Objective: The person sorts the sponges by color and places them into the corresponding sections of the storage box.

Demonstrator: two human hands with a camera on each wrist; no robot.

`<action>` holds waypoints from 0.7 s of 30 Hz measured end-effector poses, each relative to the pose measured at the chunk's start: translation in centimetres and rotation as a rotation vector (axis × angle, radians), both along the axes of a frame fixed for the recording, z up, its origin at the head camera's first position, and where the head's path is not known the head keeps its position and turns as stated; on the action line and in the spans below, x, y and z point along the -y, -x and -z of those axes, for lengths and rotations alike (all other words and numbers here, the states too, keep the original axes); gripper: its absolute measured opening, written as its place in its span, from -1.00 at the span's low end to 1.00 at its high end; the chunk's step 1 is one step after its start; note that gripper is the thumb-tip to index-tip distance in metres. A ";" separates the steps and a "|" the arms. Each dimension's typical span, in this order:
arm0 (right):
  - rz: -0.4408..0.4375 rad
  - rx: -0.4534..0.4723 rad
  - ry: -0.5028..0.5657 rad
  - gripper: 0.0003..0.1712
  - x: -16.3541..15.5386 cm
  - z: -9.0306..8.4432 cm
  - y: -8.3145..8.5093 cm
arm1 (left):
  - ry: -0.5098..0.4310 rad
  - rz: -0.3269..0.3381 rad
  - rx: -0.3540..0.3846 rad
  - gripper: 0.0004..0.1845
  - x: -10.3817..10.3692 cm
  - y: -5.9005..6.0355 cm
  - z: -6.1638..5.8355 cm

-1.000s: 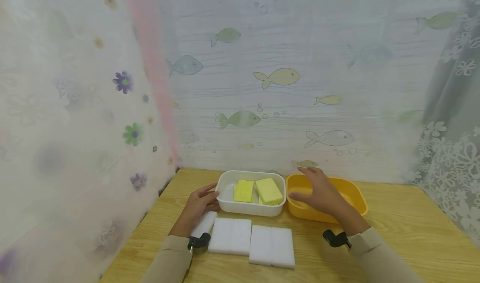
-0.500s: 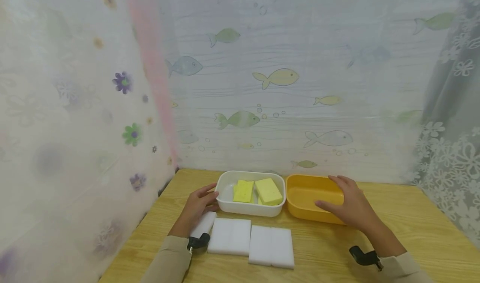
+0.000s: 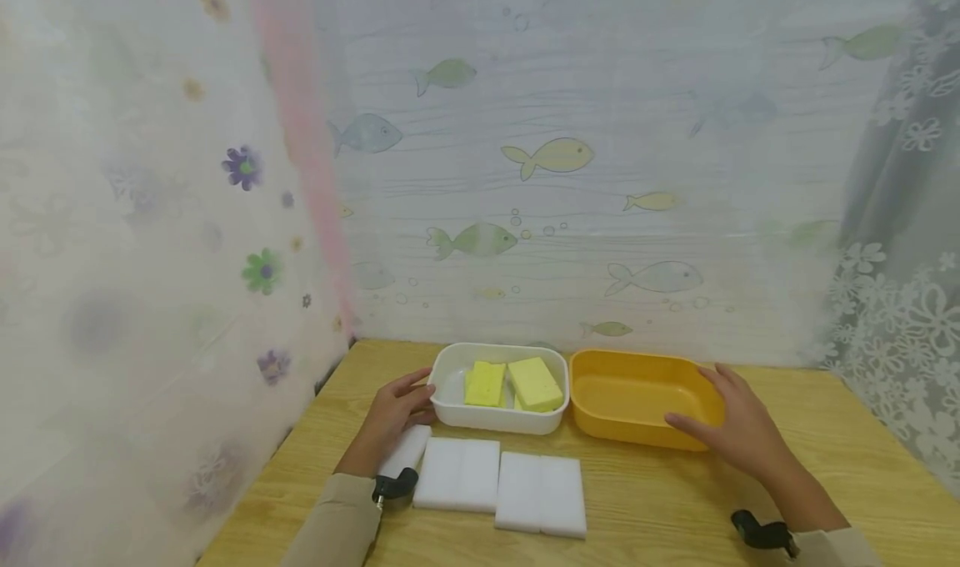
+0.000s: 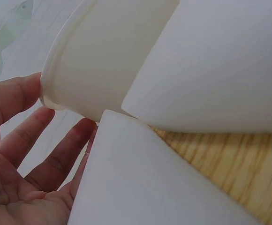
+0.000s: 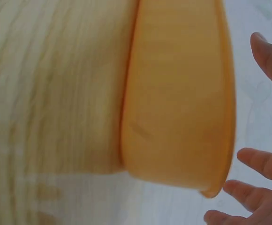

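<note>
On a light wooden table [image 3: 660, 500], the person's left hand [image 3: 393, 417] rests with relaxed fingers against the left end of a white plastic tub [image 3: 498, 417] holding yellow sponges [image 3: 534, 383]. The right hand [image 3: 738, 434], fingers spread, touches the right end of an empty orange plastic tub [image 3: 633, 396]. Flat white foam blocks [image 3: 498, 484] lie nearer, between the arms.

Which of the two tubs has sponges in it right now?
The white tub, by the left hand: yellow sponges lie inside. The orange tub, at the right hand, shows only bare bottom.
</note>
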State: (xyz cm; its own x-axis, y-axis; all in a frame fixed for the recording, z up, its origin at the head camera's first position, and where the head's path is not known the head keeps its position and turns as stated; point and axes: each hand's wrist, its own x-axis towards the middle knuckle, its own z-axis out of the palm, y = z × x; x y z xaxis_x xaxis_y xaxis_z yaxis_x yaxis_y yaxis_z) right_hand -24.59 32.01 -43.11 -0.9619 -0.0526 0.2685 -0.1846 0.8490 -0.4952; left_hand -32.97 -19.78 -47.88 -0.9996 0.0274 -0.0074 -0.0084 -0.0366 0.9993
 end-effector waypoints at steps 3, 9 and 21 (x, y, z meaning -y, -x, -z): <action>0.005 0.019 0.016 0.27 -0.7 0.7 0.2 | -0.007 -0.001 0.001 -0.48 0.0 0.0 0.0; -0.001 0.073 0.058 0.28 -1.6 1.5 0.5 | -0.009 0.010 0.001 -0.47 0.0 0.0 0.1; -0.007 0.258 0.166 0.37 -2.4 2.7 1.1 | 0.027 -0.038 -0.006 -0.44 -0.5 -0.2 -0.5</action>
